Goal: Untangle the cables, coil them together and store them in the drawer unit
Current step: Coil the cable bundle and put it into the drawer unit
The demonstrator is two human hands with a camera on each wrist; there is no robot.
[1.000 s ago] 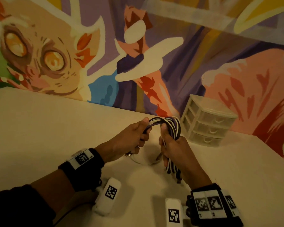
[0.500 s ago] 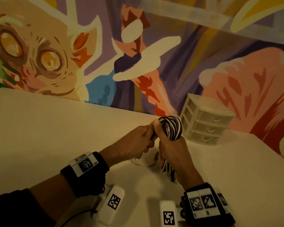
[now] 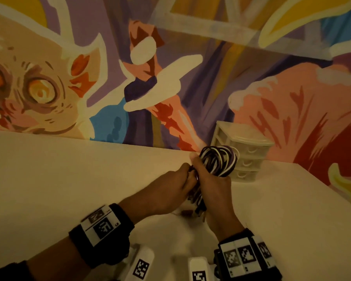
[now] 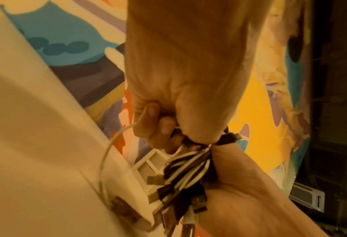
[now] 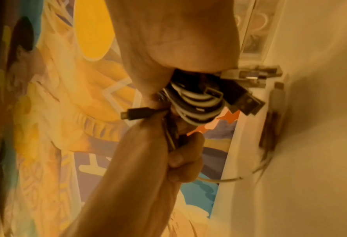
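Note:
A coil of black, white and purple cables is held above the white table. My right hand grips the coil around its middle, loops sticking up above the fist. The cable bundle crosses its palm, USB plugs poking out. My left hand presses against the right and its fingers curl round loose cable ends; a thin white cable arcs down from it to the table. Plug ends hang below both hands. The white drawer unit stands just behind the coil, drawers shut.
A painted mural wall runs right behind the table and the drawer unit. The table's right edge slants away to the right of the hands. Bare tabletop spreads to the left and in front.
The hands have closed together: the left hand moved right against the right hand, and the wide arch of cables between them has tightened into a compact coil, carried nearer the drawer unit.

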